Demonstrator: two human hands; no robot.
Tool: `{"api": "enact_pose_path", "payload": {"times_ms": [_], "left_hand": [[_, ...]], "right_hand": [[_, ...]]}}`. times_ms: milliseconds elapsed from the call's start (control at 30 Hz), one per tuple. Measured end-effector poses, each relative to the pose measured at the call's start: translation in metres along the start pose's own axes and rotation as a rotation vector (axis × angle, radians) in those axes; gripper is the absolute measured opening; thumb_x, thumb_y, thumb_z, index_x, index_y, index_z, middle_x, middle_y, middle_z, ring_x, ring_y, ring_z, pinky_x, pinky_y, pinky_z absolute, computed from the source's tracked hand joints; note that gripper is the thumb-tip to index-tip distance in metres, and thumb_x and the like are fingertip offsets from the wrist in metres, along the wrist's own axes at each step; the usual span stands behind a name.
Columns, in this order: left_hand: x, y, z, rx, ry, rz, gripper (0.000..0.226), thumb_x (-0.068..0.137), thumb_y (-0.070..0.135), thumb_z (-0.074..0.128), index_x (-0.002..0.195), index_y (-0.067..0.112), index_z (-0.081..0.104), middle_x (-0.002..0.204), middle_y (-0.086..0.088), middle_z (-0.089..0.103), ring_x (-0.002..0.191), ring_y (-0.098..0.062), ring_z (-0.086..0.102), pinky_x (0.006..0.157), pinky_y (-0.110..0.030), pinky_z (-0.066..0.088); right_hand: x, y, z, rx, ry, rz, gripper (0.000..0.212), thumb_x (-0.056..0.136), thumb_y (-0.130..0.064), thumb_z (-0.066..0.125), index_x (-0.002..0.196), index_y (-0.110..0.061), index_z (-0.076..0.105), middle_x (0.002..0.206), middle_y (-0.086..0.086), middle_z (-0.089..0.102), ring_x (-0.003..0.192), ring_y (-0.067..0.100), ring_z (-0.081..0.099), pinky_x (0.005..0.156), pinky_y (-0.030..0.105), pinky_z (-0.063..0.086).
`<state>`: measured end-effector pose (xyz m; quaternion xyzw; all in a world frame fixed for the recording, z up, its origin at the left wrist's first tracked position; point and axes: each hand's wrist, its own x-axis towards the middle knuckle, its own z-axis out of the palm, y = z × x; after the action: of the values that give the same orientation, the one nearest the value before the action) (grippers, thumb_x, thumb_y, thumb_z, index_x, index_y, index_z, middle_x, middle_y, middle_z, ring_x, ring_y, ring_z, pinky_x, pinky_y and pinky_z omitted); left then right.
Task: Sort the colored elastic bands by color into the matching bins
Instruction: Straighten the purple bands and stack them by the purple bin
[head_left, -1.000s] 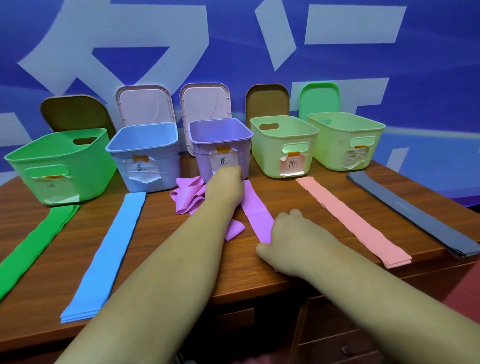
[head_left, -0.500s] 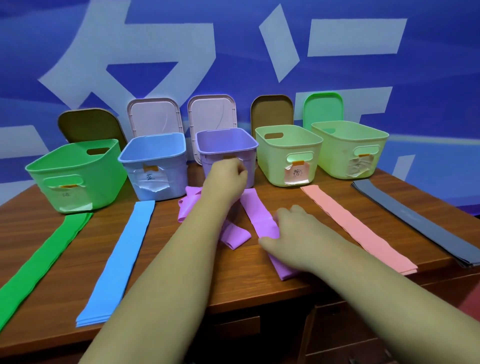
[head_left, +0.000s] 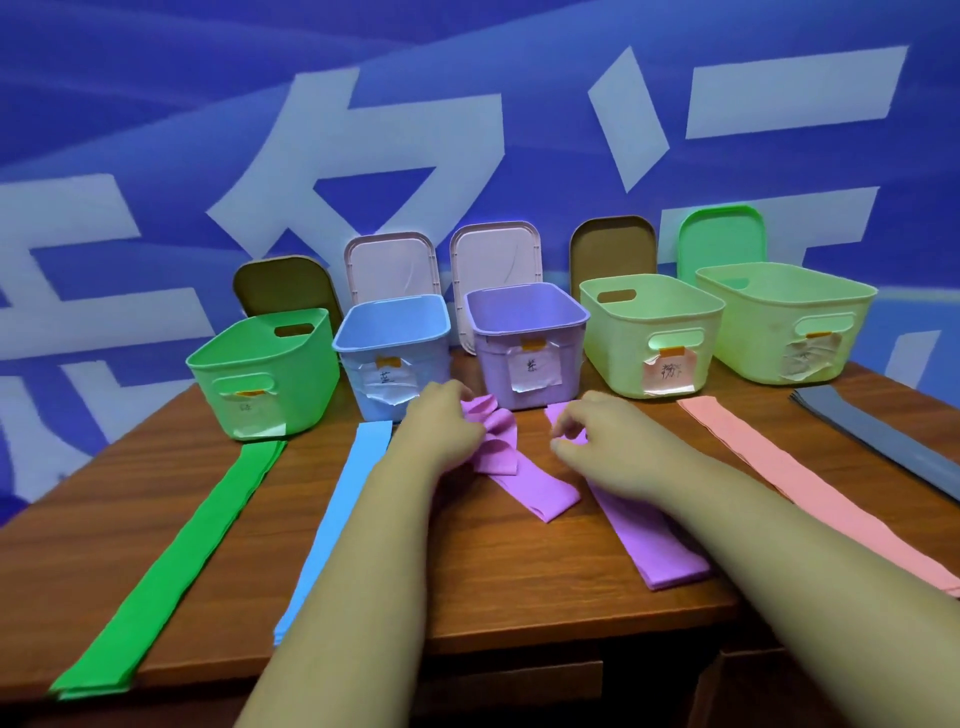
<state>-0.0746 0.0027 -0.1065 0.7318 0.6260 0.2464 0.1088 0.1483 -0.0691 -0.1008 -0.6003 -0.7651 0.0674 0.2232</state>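
Head view, the only one you have. Your left hand (head_left: 441, 428) has closed up since a second ago. Then it lay at the far end of the loose purple band (head_left: 511, 462). Now it grips that band gathered into folds just in front of the purple bin (head_left: 491, 379), with the tail trailing back across the bench (head_left: 519, 582). Your right hand (head_left: 597, 441) has left the near end of the purple stack (head_left: 649, 540) and travelled up its length to the far end, beside the same bin.

I read that as one band bunched and nearly ready to drop in, with the next already being picked out. Nothing purple is in the bin that I can see.

Now the doubtful bits. Your right fingers are curled and purple shows between thumb and finger, but it's blurred. I cannot tell whether they pinch a layer or just hover. Your left palm hides how much band is gathered. The bin floors are out of sight from this angle. The handwritten labels are too small to read. The pink stack (head_left: 769, 467) and grey stack (head_left: 883, 441) run off the right edge. The green stack (head_left: 171, 561) and blue stack (head_left: 337, 519) lie flat.
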Motion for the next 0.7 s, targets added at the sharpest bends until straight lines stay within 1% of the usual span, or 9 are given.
{"api": "enact_pose_path", "payload": {"times_ms": [67, 133, 267, 367, 467, 500, 567, 633, 700], "left_hand": [[0.001, -0.008, 0.006, -0.042, 0.007, -0.027, 0.049, 0.086, 0.031, 0.069, 0.134, 0.019, 0.063, 0.132, -0.013, 0.061, 0.120, -0.033, 0.060, 0.103, -0.042, 0.050], [0.004, -0.009, 0.011, -0.045, 0.021, -0.035, 0.046, 0.091, 0.023, 0.067, 0.137, 0.017, 0.062, 0.135, -0.014, 0.062, 0.124, -0.033, 0.059, 0.102, -0.039, 0.048], [0.005, -0.003, 0.016, -0.040, 0.107, -0.061, 0.040, 0.095, 0.011, 0.061, 0.135, 0.013, 0.064, 0.134, -0.015, 0.064, 0.124, -0.033, 0.058, 0.099, -0.039, 0.048], [0.007, -0.004, 0.018, -0.060, 0.145, -0.099, 0.039, 0.095, 0.007, 0.057, 0.131, 0.016, 0.067, 0.131, -0.014, 0.065, 0.119, -0.033, 0.060, 0.095, -0.038, 0.050], [0.009, -0.004, 0.016, -0.119, 0.205, -0.137, 0.033, 0.096, 0.008, 0.055, 0.124, 0.017, 0.068, 0.125, -0.014, 0.069, 0.114, -0.033, 0.063, 0.090, -0.039, 0.051], [0.011, -0.004, 0.016, -0.148, 0.233, -0.148, 0.032, 0.097, 0.009, 0.054, 0.125, 0.016, 0.068, 0.125, -0.014, 0.070, 0.114, -0.034, 0.064, 0.088, -0.040, 0.051], [0.011, -0.003, 0.013, -0.219, 0.309, -0.162, 0.032, 0.099, 0.010, 0.052, 0.129, 0.014, 0.066, 0.126, -0.014, 0.069, 0.114, -0.035, 0.064, 0.086, -0.039, 0.049], [0.009, -0.002, 0.011, -0.304, 0.412, -0.197, 0.032, 0.101, 0.011, 0.051, 0.130, 0.013, 0.066, 0.125, -0.013, 0.069, 0.113, -0.033, 0.065, 0.082, -0.035, 0.046], [0.008, 0.000, 0.008, -0.427, 0.474, -0.245, 0.027, 0.103, 0.015, 0.052, 0.125, 0.013, 0.067, 0.121, -0.009, 0.070, 0.109, -0.027, 0.065, 0.079, -0.029, 0.043]], "right_hand": [[0.009, -0.001, 0.007, 0.006, -0.007, -0.004, 0.019, 0.091, -0.043, 0.066, 0.096, -0.028, 0.076, 0.099, -0.004, 0.063, 0.099, 0.020, 0.063, 0.094, 0.036, 0.050], [0.018, -0.005, 0.015, -0.036, -0.041, 0.019, 0.030, 0.090, -0.056, 0.060, 0.089, -0.031, 0.076, 0.097, -0.005, 0.063, 0.099, 0.022, 0.061, 0.093, 0.037, 0.050], [0.032, -0.018, 0.028, -0.155, -0.116, 0.052, 0.048, 0.088, -0.066, 0.052, 0.072, -0.025, 0.069, 0.087, 0.001, 0.065, 0.096, 0.030, 0.059, 0.088, 0.039, 0.050], [0.038, -0.030, 0.033, -0.220, -0.129, 0.050, 0.041, 0.095, -0.058, 0.054, 0.080, -0.023, 0.068, 0.095, 0.005, 0.061, 0.100, 0.032, 0.053, 0.086, 0.041, 0.046], [0.044, -0.035, 0.035, -0.228, -0.118, 0.056, 0.025, 0.098, -0.039, 0.054, 0.097, -0.021, 0.071, 0.107, 0.008, 0.059, 0.109, 0.035, 0.052, 0.090, 0.042, 0.047], [0.046, -0.036, 0.034, -0.205, -0.086, 0.062, 0.024, 0.097, -0.034, 0.053, 0.101, -0.019, 0.072, 0.109, 0.010, 0.063, 0.110, 0.036, 0.054, 0.092, 0.042, 0.049], [0.049, -0.038, 0.031, -0.048, -0.006, 0.116, 0.023, 0.094, -0.028, 0.053, 0.092, -0.015, 0.072, 0.100, 0.010, 0.070, 0.100, 0.035, 0.062, 0.085, 0.041, 0.052], [0.050, -0.039, 0.025, 0.204, 0.057, 0.209, 0.022, 0.095, -0.026, 0.053, 0.082, -0.013, 0.066, 0.086, 0.008, 0.069, 0.086, 0.032, 0.064, 0.076, 0.039, 0.051], [0.052, -0.038, 0.013, 0.495, 0.099, 0.304, 0.022, 0.096, -0.024, 0.053, 0.077, -0.016, 0.060, 0.083, 0.007, 0.065, 0.081, 0.029, 0.060, 0.075, 0.039, 0.051]]}}
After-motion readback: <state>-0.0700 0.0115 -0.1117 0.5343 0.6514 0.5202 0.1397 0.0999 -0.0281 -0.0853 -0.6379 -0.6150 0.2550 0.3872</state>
